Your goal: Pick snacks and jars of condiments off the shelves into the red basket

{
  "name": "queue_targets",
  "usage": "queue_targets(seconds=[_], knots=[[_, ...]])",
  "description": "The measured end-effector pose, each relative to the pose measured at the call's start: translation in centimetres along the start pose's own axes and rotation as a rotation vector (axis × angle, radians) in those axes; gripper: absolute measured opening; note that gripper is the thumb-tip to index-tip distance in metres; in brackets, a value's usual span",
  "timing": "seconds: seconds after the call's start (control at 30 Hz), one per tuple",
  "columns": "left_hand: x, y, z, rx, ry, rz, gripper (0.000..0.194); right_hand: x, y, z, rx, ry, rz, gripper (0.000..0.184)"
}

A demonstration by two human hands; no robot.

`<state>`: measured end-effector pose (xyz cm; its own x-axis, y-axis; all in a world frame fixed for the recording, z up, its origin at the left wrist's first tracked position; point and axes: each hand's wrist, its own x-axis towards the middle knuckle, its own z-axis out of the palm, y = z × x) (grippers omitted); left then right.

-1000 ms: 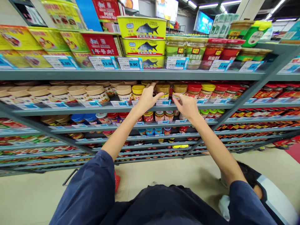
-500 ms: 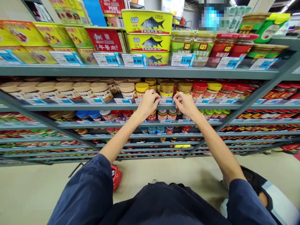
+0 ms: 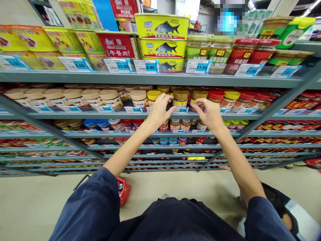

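Observation:
My left hand [image 3: 161,109] is at the front edge of the second shelf, thumb and curled fingers apart, holding nothing. It is just left of a jar with a gold lid [image 3: 180,98]. On the other side of that jar is my right hand [image 3: 208,113], its thumb and fingertips apart, in front of another gold-lidded jar [image 3: 199,94]. I cannot tell whether its fingertips touch that jar. A price tag [image 3: 180,110] sits on the shelf edge between my hands. A yellow-lidded jar [image 3: 153,96] stands left of my left hand, partly covered by it.
Above, the top shelf holds stacked yellow fish tins [image 3: 163,48], a red luncheon meat tin [image 3: 117,45] and green-labelled jars [image 3: 198,50]. Lower shelves carry more jars. On the floor at left stands a red basket [image 3: 124,192]. A person [image 3: 288,211] is low at right.
Both hands have come off the price tag's ends, and their fingers have parted. My right hand has shifted right. The view has tilted slightly, so the shelves appear a little lower and further right.

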<state>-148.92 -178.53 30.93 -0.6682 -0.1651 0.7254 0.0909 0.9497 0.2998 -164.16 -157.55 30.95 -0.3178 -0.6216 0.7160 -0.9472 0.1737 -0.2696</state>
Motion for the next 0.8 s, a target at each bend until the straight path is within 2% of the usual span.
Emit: queue_targets(seconds=[0.07,0.1,0.23,0.33,0.5,0.8], knots=[[0.7,0.2,0.2,-0.015,0.066,0.003,0.041,0.2,0.2,-1.7,-0.168,0.061,-0.048,0.033],[1.2,0.1,0.5,-0.012,0.092,0.0,0.044,0.4,0.4,-2.3,-0.245,0.051,-0.073,0.036],[3.7,-0.6,2.4,-0.02,0.089,-0.05,0.056,1.9,1.9,-3.1,-0.415,-0.076,-0.134,0.048],[5.0,-1.0,3.1,-0.035,0.018,-0.081,0.056,2.7,2.9,-2.8,-0.446,-0.137,-0.122,0.05],[5.5,-0.8,2.1,-0.012,-0.073,-0.07,0.05,3.0,3.6,-2.9,-0.409,-0.176,-0.108,0.05],[5.5,-0.8,1.1,0.0,-0.099,-0.061,0.048,3.3,4.0,-3.3,-0.362,-0.181,-0.104,0.049]])
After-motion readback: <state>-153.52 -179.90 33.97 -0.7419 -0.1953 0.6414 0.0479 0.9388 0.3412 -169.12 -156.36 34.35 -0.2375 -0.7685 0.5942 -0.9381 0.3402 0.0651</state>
